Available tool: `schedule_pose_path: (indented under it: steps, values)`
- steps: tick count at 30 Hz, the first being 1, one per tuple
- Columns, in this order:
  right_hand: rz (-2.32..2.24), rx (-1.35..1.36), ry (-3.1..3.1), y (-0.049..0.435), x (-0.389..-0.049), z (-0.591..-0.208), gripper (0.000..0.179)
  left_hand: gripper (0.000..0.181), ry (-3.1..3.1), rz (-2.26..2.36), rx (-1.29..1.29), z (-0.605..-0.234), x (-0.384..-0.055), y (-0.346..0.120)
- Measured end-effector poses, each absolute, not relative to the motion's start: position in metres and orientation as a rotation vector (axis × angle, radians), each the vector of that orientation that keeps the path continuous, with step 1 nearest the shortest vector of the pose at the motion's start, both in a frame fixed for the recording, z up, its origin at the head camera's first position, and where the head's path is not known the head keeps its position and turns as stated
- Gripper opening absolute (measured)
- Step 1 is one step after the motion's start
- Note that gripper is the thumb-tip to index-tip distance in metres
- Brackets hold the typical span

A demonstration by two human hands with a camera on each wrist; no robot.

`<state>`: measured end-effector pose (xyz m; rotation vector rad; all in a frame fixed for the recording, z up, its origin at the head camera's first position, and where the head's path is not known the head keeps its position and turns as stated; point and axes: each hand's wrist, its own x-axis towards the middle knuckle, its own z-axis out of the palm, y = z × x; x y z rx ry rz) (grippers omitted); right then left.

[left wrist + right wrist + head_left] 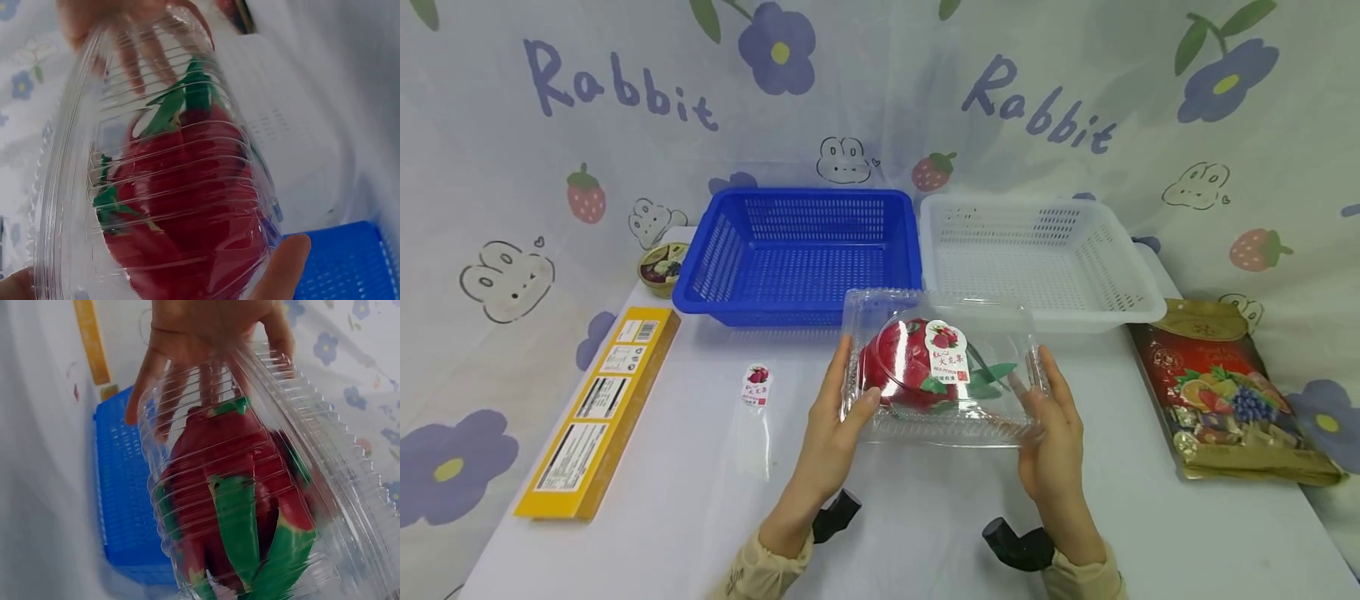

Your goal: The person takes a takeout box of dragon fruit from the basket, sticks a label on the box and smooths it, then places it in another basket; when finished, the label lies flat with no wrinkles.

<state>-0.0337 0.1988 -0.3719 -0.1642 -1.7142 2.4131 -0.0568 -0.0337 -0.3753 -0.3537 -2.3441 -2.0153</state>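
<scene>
Both hands hold a clear plastic clamshell box (955,432) over the middle of the table, its lid closed. Inside lies a red dragon fruit (891,362) with green leaf tips, seen through the ribbed wall in both wrist views. On the lid is a white sticker (947,354) with a dragon fruit picture and red writing. The left hand (826,442) grips the box's left end, thumb in front. At the right end, the right hand (1056,442) grips it likewise. In the right wrist view the left hand's fingers (165,409) spread along the underside.
Behind the box stand a blue basket (797,318) and a white basket (1052,321), side by side. A yellow carton (598,417) and a round tub (662,267) are on the left. Another sticker (756,386) lies on the table; a red-gold candy bag (1232,392) is at right.
</scene>
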Motion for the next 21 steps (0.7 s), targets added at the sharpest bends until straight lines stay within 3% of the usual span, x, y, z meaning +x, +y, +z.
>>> schedule_pose_path:
  steps: [21]
  values:
    - [2.591, -0.209, -1.561, 0.245, -0.069, -0.335, 0.054, 0.071, -2.286, -1.943, -0.573, -0.356, -0.09, 0.003]
